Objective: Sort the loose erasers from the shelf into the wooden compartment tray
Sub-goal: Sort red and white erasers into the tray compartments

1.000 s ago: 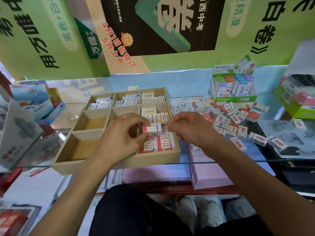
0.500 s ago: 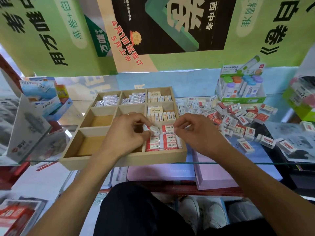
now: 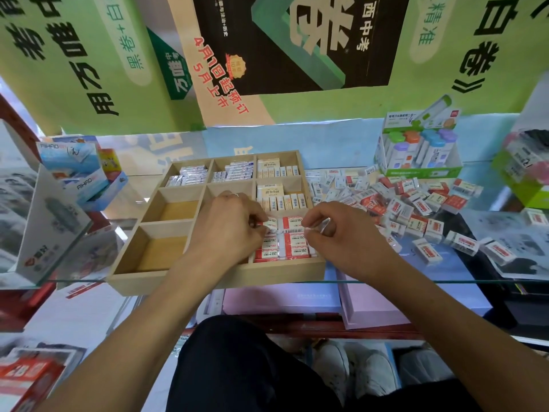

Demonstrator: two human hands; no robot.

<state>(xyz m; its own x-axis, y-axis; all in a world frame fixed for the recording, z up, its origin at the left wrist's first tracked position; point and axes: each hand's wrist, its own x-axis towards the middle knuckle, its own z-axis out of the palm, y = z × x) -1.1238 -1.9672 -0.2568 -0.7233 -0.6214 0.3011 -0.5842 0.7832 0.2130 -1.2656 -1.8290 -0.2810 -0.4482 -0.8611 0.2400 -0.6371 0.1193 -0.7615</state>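
Observation:
A wooden compartment tray (image 3: 208,275) lies on the glass shelf. Its far row and middle right cell hold packed erasers, and two left cells show bare wood. The near right cell holds red-and-white erasers (image 3: 292,248) laid flat. My left hand (image 3: 228,227) pinches a red-and-white eraser (image 3: 270,225) at the far edge of that cell. Beside it, my right hand (image 3: 338,233) has thumb and forefinger pinched on the end of a neighbouring eraser (image 3: 292,226) in the same cell. A heap of loose erasers (image 3: 416,203) lies on the shelf to the right of the tray.
A green display box of capped sharpeners (image 3: 421,156) stands behind the heap. Blue boxes (image 3: 77,173) lean at the left, and another green box (image 3: 528,185) is at the far right. The glass shelf's front edge (image 3: 445,281) runs just before the tray, with pink boxes (image 3: 282,298) below.
Both hands have lowered towards the near right cell, and the eraser held by my left hand has come down among the red-and-white ones there. My view has also shifted slightly.

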